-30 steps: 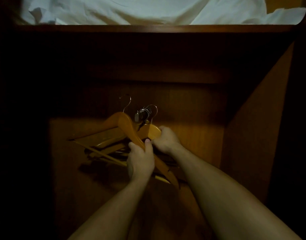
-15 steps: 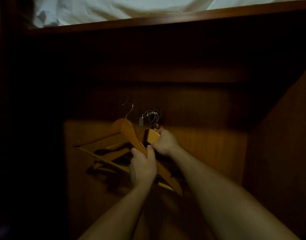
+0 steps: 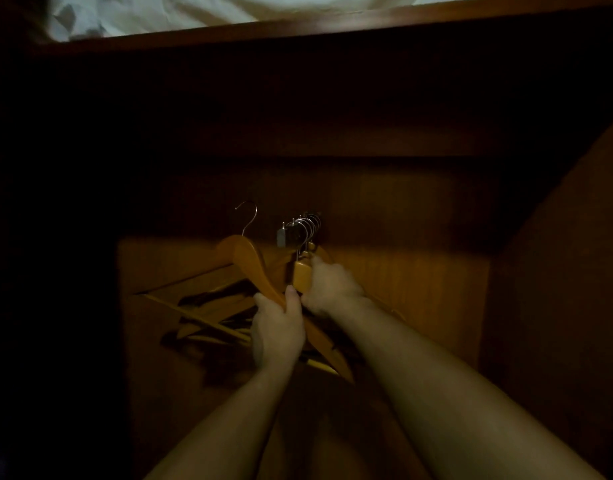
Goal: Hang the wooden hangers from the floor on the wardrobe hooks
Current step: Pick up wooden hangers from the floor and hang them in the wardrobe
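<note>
A dark brown wooden wardrobe interior filled almost the whole view, its grain showing only in a lit patch low on the back panel; the left side was lost in shadow. Above a smooth wooden ledge, a crumpled white fabric was cut off by the top edge. Two bare forearms reached in from the bottom edge toward the middle.

The left hand was turned back-up. Its thumb lay over the top of one sloping arm of a glossy honey-coloured wooden hanger, and its fingers wrapped under, gripping it firmly. The right hand, just beside and touching it, was curled round the neck of a stack of matching wooden hangers. Its fingertips were hidden behind the wood, so only the knuckles and a thumb pressed against the top block could be seen.

The hangers sat low in the wardrobe in front of the lit panel, and whether they rested on the floor could not be told. Thin straight wooden crossbars fanned out to the left, tangled with their own shadows and hard to count.

The single hanger's slim curved metal hook stood upright and free. The stack's bunched silver wire hooks overlapped like rings, with a small grey tag at their left.
</note>
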Action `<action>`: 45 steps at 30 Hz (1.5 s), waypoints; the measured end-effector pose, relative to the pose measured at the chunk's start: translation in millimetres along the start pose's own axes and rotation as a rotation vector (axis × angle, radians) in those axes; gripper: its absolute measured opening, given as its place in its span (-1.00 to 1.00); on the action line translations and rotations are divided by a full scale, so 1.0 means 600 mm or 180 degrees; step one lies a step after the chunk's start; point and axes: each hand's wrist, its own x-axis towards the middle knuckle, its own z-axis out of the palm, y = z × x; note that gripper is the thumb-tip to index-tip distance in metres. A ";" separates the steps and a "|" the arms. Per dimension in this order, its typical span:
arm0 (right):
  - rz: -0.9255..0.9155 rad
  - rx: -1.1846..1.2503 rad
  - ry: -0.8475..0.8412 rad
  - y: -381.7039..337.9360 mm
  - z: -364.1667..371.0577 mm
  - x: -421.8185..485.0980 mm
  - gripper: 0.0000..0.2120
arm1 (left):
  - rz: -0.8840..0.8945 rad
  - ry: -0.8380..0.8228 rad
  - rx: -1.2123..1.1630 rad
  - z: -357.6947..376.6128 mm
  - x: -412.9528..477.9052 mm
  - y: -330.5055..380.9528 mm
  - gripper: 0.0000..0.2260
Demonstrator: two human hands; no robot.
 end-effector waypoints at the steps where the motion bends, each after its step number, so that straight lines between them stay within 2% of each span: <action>1: 0.0001 -0.0034 0.0020 -0.003 -0.002 -0.005 -0.35 | 0.0010 -0.0017 -0.0044 -0.002 -0.001 0.002 -0.72; 4: -0.0045 0.0058 0.0149 -0.008 -0.012 -0.022 -0.31 | 0.0061 -0.0012 -0.0059 -0.008 -0.006 0.005 -0.72; 6: -0.0216 0.0036 0.0381 -0.009 -0.021 -0.035 -0.36 | 0.0090 -0.0018 -0.0087 -0.013 -0.007 0.004 -0.69; 9: -0.0675 0.0153 0.0732 -0.011 -0.029 -0.055 -0.75 | 0.0112 -0.0001 -0.0224 -0.022 -0.011 0.006 -0.68; 10: -0.0836 0.0219 0.0601 -0.014 -0.031 -0.063 -0.84 | 0.0098 0.0043 -0.0316 -0.026 -0.014 0.007 -0.68; 12: -0.0977 0.0353 0.0107 -0.020 -0.030 -0.076 -0.83 | 0.0053 0.0123 -0.0514 -0.038 -0.020 0.015 -0.69; 15: -0.0639 0.1049 -0.0615 -0.033 -0.034 -0.101 -0.78 | 0.0149 0.0152 -0.0761 -0.057 -0.026 0.020 -0.70; 17: -0.0420 0.1564 -0.1135 -0.037 -0.039 -0.115 -0.65 | 0.0276 0.0126 -0.0799 -0.071 -0.025 0.018 -0.69; 19: -0.0255 0.1661 -0.1432 -0.037 -0.040 -0.128 -0.48 | 0.0397 0.0052 -0.0820 -0.082 -0.023 0.013 -0.69; 23: -0.0288 0.1351 -0.0778 -0.041 -0.012 -0.129 -0.56 | 0.0674 -0.0300 -0.0629 -0.108 -0.019 0.012 -0.67; 25: -0.0195 0.1200 -0.0468 -0.038 -0.005 -0.132 -0.66 | 0.0887 -0.0515 -0.0183 -0.127 -0.013 0.017 -0.63; 27: -0.0118 0.0925 -0.0266 -0.026 -0.009 -0.136 -0.84 | 0.1192 -0.0600 0.0590 -0.151 -0.005 0.022 -0.59; 28: -0.0066 0.0872 -0.0225 -0.018 -0.013 -0.139 -0.83 | 0.1402 -0.0537 0.1003 -0.165 -0.003 0.023 -0.59; 30: -0.0020 0.0804 -0.0183 -0.004 -0.021 -0.146 -0.81 | 0.2025 -0.0067 0.1644 -0.193 0.006 0.016 -0.65; 32: -0.0005 0.0805 -0.0127 0.008 -0.027 -0.153 -0.82 | 0.2554 0.0509 0.1873 -0.219 0.015 0.003 -0.79; 33: 0.0013 0.0803 -0.0082 0.013 -0.030 -0.157 -0.83 | 0.2576 0.0691 0.1917 -0.229 0.022 -0.005 -0.82; 36: 0.0123 0.0839 0.0060 0.033 -0.037 -0.173 -0.82 | 0.2024 0.0772 0.2103 -0.248 0.045 -0.028 -0.53; 38: 0.0204 0.0816 0.0064 0.047 -0.043 -0.184 -0.82 | 0.1771 0.0726 0.2070 -0.251 0.058 -0.043 -0.45; 40: 0.0268 0.0792 0.0020 0.061 -0.045 -0.192 -0.82 | 0.1628 0.0548 0.2046 -0.248 0.070 -0.053 -0.50; 43: 0.0358 0.0728 -0.0074 0.086 -0.049 -0.196 -0.79 | 0.1537 -0.0032 0.2243 -0.231 0.083 -0.056 -0.67; 45: 0.0425 0.0714 -0.0107 0.101 -0.049 -0.197 -0.77 | 0.1579 -0.0292 0.2225 -0.214 0.082 -0.059 -0.72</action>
